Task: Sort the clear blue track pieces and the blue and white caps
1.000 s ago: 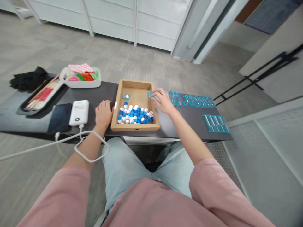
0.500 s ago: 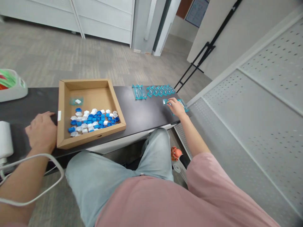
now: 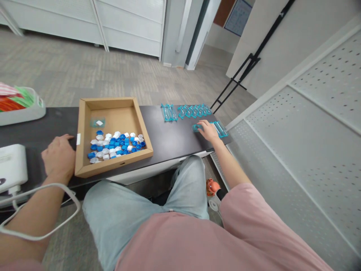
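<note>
hands apart: your right hand [image 3: 208,130] rests fingers-down on teal tubes [image 3: 218,128] at the worktop's [image 3: 169,135] right edge, grip unclear; your left hand [image 3: 58,157], loosely curled and holding nothing, lies beside the cardboard tray [image 3: 84,169]. next, judge a clean pinch on one tube.

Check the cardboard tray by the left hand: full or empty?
Partly full. The cardboard tray holds a loose heap of blue and white caps in its near half; its far half is mostly bare.

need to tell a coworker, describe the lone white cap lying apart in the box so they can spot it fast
Find the cardboard tray on the dark table. In its far left corner a white cap lies on a small clear piece, apart from the blue and white pile.
</note>
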`<state>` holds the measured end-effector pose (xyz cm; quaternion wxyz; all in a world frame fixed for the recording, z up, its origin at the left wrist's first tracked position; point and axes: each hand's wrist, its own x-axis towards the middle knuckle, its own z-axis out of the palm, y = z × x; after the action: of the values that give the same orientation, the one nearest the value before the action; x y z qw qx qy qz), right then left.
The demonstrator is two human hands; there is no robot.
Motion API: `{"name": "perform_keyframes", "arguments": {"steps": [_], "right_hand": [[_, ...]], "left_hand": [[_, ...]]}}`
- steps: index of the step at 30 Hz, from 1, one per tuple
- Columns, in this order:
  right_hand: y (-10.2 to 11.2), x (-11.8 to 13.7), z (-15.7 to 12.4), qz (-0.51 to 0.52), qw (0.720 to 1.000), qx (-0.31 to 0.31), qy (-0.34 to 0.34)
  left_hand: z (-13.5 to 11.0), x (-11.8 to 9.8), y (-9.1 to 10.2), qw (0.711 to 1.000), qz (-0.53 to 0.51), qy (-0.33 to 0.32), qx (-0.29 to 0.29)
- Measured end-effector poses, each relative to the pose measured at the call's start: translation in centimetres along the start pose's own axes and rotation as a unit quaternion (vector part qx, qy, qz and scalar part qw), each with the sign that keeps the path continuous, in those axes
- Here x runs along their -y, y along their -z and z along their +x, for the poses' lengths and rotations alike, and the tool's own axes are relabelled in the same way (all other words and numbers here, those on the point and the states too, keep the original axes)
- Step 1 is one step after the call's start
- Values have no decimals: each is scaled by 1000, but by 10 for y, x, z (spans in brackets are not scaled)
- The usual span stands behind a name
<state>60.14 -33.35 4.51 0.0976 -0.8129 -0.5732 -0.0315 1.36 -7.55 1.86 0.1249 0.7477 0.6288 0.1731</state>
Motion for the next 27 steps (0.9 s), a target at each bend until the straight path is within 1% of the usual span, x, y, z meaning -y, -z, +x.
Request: {"name": "perform_keyframes", "arguments": {"steps": [2, 4, 6, 7, 8, 10, 12, 14, 15, 17, 19, 21, 23, 25, 27], "right_hand": [[4, 9, 4, 5, 999, -41, -3], [7, 25, 15, 10, 998, -69, 12], [9, 52, 31, 26, 995, -85, 50], [9, 69, 41, 38, 992, -89, 75], [9, 90, 51, 54, 989, -89, 105], [5, 140, 72, 93, 978, -73, 172], [-4, 200, 92, 133, 960, -36, 244], [-18, 262, 110, 161, 940, 10, 301], [-27, 291, 120, 169, 932, 31, 318], [-50, 344, 140, 181, 925, 70, 327], [-74, 384, 160, 194, 925, 102, 312], [-94, 412, 178, 200, 927, 123, 291], [-108, 427, 189, 195, 932, 134, 275], [-114, 433, 195, 186, 936, 136, 267], [-114, 431, 195, 185, 939, 127, 262]], "left_hand": [[3, 1, -3, 1000, 17, 3, -11], [4, 1, -4, 1000, 28, 0, -14], [2, -1, -2, 1000, 25, -12, -15], [1, -2, -2, 1000, 22, -15, -15], [1, -2, -1, 1000, 21, -18, -10], [0, -4, -1, 999, 35, -8, -16], [0, -4, -3, 999, 37, -3, -18], [1, -3, -4, 999, 36, -1, -19], [1, -3, -5, 999, 36, 0, -18], [0, -2, -7, 999, 35, 1, -20], [0, -1, -8, 999, 31, -1, -23], [0, -1, -9, 999, 28, -2, -25], [1, 0, -10, 999, 26, -4, -22], [1, 1, -10, 1000, 24, -7, -18], [2, 2, -11, 1000, 18, -10, -17]]}}
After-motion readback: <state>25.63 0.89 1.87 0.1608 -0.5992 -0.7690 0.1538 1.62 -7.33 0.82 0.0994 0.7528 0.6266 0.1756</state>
